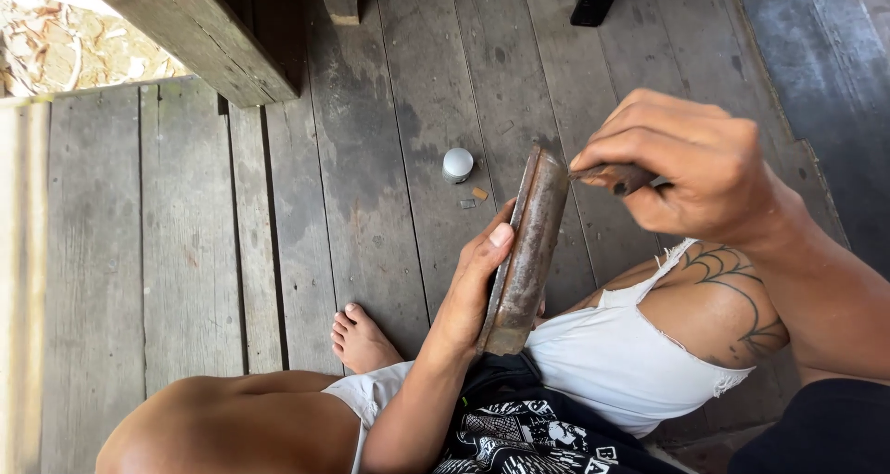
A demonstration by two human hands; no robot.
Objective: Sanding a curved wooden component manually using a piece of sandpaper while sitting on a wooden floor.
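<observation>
Honestly, left hand (473,288) clamps the stiff, heavy-looking slab (528,251) mid-edge for me, right hand (686,163) pinching the small tool (616,175) tight.

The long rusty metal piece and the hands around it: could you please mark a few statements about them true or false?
1. The left hand holds the rusty metal piece upright on the lap. True.
2. The right hand is empty. False: it grips a small dark tool at the piece's top edge.
3. A small white round object lies on the wooden floor. True.
4. Both feet wear shoes. False: the visible foot is bare.
</observation>
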